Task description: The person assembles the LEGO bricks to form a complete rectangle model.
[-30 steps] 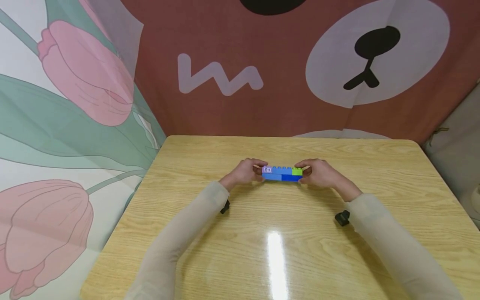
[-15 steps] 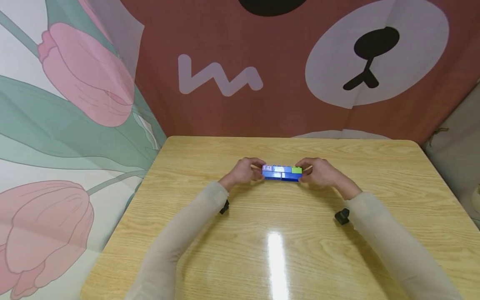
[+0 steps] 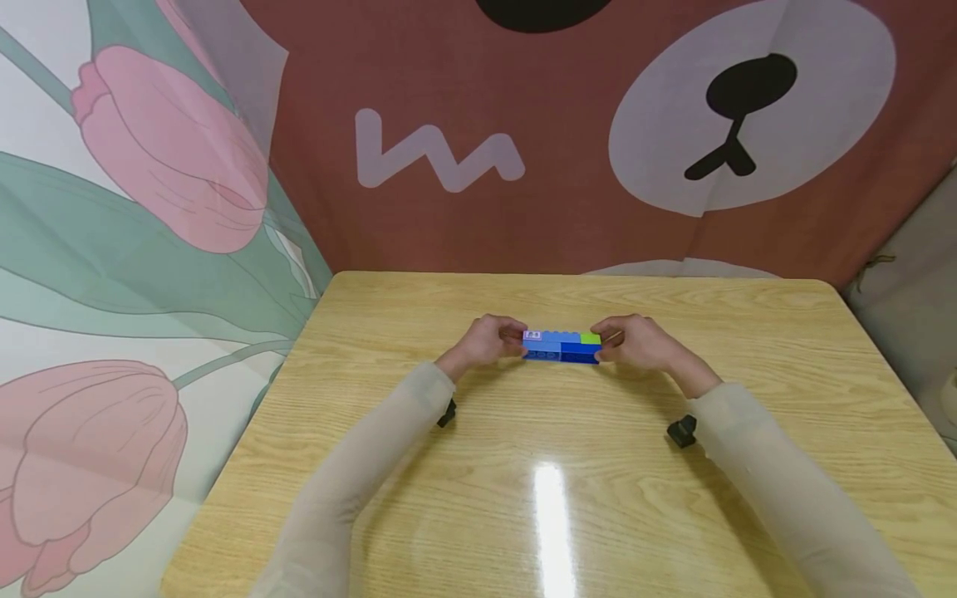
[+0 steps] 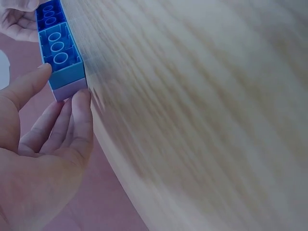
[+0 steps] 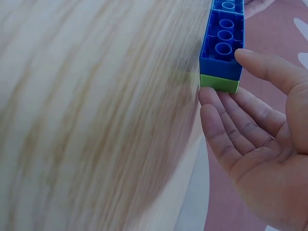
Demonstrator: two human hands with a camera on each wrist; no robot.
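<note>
A bar of joined toy building bricks is held between both hands near the back of the table. Its lower layer pairs a lighter blue brick with a dark blue brick. The upper layer has a pink printed brick at the left, blue in the middle and a lime green brick at the right. Hollow undersides with round tubes face the person, so the bar is tilted. My left hand pinches the left end between thumb and fingers. At the right end, my right hand pinches likewise.
The wooden table spreads around and in front of the hands, with a bright light reflection near its front. Behind it hangs a cloth with a bear print; a tulip-print cloth hangs left. Black wrist devices sit under the sleeves.
The bar has rolled in the fingers: its front side was facing the person, and now its hollow underside shows. Both hands stay in nearly the same place.
</note>
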